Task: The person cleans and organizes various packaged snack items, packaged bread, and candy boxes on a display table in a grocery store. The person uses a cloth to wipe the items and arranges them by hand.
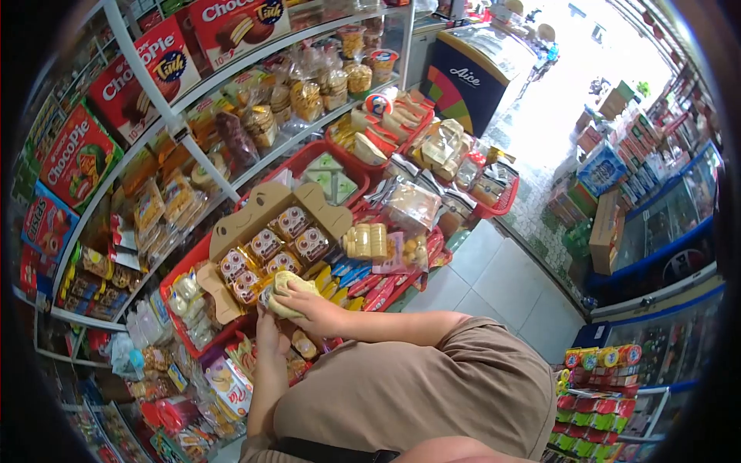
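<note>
A pale yellow cloth (pixel 292 288) is bunched under my right hand (pixel 310 306), whose fingers press on it. My left hand (pixel 270 333) is raised beside the cloth, its fingertips at something small near the box's front corner; what it holds is hidden. Just beyond both hands stands an open brown cardboard box (pixel 226 233) with several wrapped round-patterned packets (pixel 292 222) in it. Right of the box lies a clear pack of round biscuits (pixel 366 241), above a row of blue, yellow and red packets (pixel 352 273).
Red baskets (pixel 500 208) of snacks surround the box. White-framed shelves (pixel 287 145) with ChocoPie boxes (pixel 147 73) curve along the left and back. An Aice freezer (pixel 472 76) stands behind. Stacked cartons (pixel 610 171) and glass-fronted coolers (pixel 668 208) are at the right.
</note>
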The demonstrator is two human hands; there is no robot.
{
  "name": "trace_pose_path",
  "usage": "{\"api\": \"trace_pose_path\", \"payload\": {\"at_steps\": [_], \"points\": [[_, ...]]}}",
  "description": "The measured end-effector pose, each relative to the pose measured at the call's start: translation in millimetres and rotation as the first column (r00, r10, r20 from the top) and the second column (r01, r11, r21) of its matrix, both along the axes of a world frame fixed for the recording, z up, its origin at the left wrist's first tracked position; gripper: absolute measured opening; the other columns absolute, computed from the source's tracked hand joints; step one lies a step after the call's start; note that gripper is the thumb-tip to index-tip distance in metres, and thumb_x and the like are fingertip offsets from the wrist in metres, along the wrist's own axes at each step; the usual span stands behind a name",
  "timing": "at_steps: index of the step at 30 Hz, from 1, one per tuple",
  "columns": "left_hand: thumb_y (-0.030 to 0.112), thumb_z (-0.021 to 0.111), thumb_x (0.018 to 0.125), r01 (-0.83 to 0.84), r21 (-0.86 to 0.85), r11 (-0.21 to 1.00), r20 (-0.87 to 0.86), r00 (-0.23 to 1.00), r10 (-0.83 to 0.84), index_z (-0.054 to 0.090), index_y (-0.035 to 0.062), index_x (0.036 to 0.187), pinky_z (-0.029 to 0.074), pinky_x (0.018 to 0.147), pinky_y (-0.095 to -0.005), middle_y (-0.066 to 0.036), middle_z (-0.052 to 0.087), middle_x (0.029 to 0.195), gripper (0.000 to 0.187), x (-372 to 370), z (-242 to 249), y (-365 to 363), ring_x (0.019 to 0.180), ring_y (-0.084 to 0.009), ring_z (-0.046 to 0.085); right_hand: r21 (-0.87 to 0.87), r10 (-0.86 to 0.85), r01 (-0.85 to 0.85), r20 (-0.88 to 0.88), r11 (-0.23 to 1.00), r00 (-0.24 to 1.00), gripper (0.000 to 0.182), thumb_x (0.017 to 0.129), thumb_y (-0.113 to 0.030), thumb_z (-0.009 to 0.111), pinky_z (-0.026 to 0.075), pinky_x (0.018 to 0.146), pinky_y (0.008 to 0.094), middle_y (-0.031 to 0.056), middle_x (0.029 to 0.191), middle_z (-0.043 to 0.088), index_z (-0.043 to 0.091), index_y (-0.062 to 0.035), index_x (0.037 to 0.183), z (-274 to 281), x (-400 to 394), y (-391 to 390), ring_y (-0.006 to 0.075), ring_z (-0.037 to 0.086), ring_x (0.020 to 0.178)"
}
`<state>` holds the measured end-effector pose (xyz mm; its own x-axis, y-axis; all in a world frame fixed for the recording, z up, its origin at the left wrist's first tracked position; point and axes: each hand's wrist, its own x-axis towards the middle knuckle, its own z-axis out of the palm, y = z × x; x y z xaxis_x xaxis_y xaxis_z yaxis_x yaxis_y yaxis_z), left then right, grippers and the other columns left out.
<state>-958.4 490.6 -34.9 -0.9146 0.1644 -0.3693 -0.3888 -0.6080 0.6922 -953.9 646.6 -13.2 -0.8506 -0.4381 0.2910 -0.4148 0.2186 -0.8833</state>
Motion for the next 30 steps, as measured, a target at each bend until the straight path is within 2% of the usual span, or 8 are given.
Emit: {"api": "trace_pose_path", "payload": {"at_steps": [6, 8, 11, 12, 14, 20, 28, 30], "points": [[0.057, 0.021, 0.091, -0.042, 0.247, 0.968, 0.053, 0.998, 0.030, 0.045, 0.0099, 0.123, 0.041, 0.092, -0.0426, -0.010, 0.050, 0.120, 0.062, -6, 5, 5, 0.111, -0.0258, 0.049, 0.260, 0.113, -0.100, -0.036, 0.960, 0.993, 0.054, 0.081, -0.011, 0.053, 0.019, 0.108, 0.0446, 0.0202, 0.139, 0.029, 0.037, -0.0075, 0.132, 1, 7, -1, 0.0419, 0.018, 0.131], [0.066, 0.024, 0.085, 0.044, 0.254, 0.966, 0.050, 0.997, -0.059, 0.039, 0.0058, 0.129, 0.035, 0.098, -0.0449, -0.013, 0.044, 0.129, 0.076, -5, -7, 1, 0.117, -0.0293, 0.044, 0.293, 0.116, -0.049, -0.217, 0.955, 0.969, 0.052, 0.079, -0.012, 0.055, 0.020, 0.108, 0.0454, 0.0200, 0.135, 0.033, 0.041, -0.0058, 0.129, -17, -2, -7, 0.0407, 0.022, 0.130], [0.066, 0.022, 0.086, 0.123, 0.015, 0.992, -0.037, 0.992, -0.122, 0.030, 0.0130, 0.136, 0.035, 0.098, -0.0452, -0.009, 0.040, 0.134, 0.073, 6, 18, 14, 0.120, -0.0292, 0.041, 0.302, -0.014, 0.120, -0.331, 0.946, 0.944, 0.057, 0.073, -0.005, 0.056, 0.022, 0.107, 0.0460, 0.0222, 0.130, 0.038, 0.041, -0.0042, 0.128, -13, -12, -6, 0.0414, 0.022, 0.129], [0.065, 0.023, 0.087, 0.153, -0.075, 0.985, -0.026, 0.987, -0.156, 0.027, 0.0139, 0.137, 0.038, 0.096, -0.0431, -0.008, 0.040, 0.133, 0.072, 10, 27, 16, 0.117, -0.0269, 0.044, 0.148, -0.152, 0.163, -0.083, 0.975, 0.985, 0.056, 0.076, -0.005, 0.056, 0.022, 0.106, 0.0453, 0.0238, 0.133, 0.034, 0.039, -0.0037, 0.129, -6, -7, -5, 0.0414, 0.020, 0.131], [0.065, 0.025, 0.086, 0.168, 0.068, 0.983, -0.024, 0.986, -0.167, 0.033, 0.0137, 0.134, 0.042, 0.092, -0.0402, -0.007, 0.044, 0.128, 0.070, 18, 30, 21, 0.115, -0.0253, 0.046, 0.088, -0.188, 0.181, 0.075, 0.979, 0.979, 0.054, 0.079, -0.008, 0.055, 0.022, 0.106, 0.0451, 0.0242, 0.136, 0.032, 0.039, -0.0049, 0.131, 15, -3, -1, 0.0427, 0.020, 0.130], [0.067, 0.024, 0.085, -0.006, 0.317, 0.949, -0.041, 0.999, 0.020, 0.038, 0.0077, 0.129, 0.038, 0.096, -0.0443, -0.015, 0.047, 0.125, 0.075, 4, 20, -10, 0.113, -0.0290, 0.048, 0.359, 0.199, -0.110, -0.219, 0.927, 0.955, 0.053, 0.074, -0.006, 0.054, 0.022, 0.106, 0.0458, 0.0170, 0.138, 0.033, 0.045, -0.0075, 0.127, 17, 19, -15, 0.0375, 0.025, 0.130], [0.056, 0.028, 0.090, -0.026, 0.254, 0.967, -0.003, 1.000, 0.028, 0.040, 0.0085, 0.128, 0.035, 0.099, -0.0410, -0.011, 0.047, 0.126, 0.062, 13, 44, 14, 0.116, -0.0255, 0.046, 0.259, -0.087, 0.158, -0.266, 0.953, 0.960, 0.058, 0.071, -0.002, 0.056, 0.023, 0.106, 0.0450, 0.0184, 0.137, 0.033, 0.043, -0.0035, 0.127, 19, 11, -13, 0.0366, 0.026, 0.130], [0.055, 0.030, 0.090, -0.043, 0.266, 0.963, 0.037, 0.999, 0.034, 0.041, 0.0077, 0.126, 0.037, 0.098, -0.0409, -0.012, 0.048, 0.124, 0.061, 17, 31, 14, 0.115, -0.0257, 0.047, 0.323, 0.018, 0.076, -0.279, 0.943, 0.960, 0.055, 0.073, -0.005, 0.055, 0.024, 0.106, 0.0444, 0.0171, 0.136, 0.036, 0.044, -0.0040, 0.127, 16, 15, -12, 0.0346, 0.028, 0.129]]}}
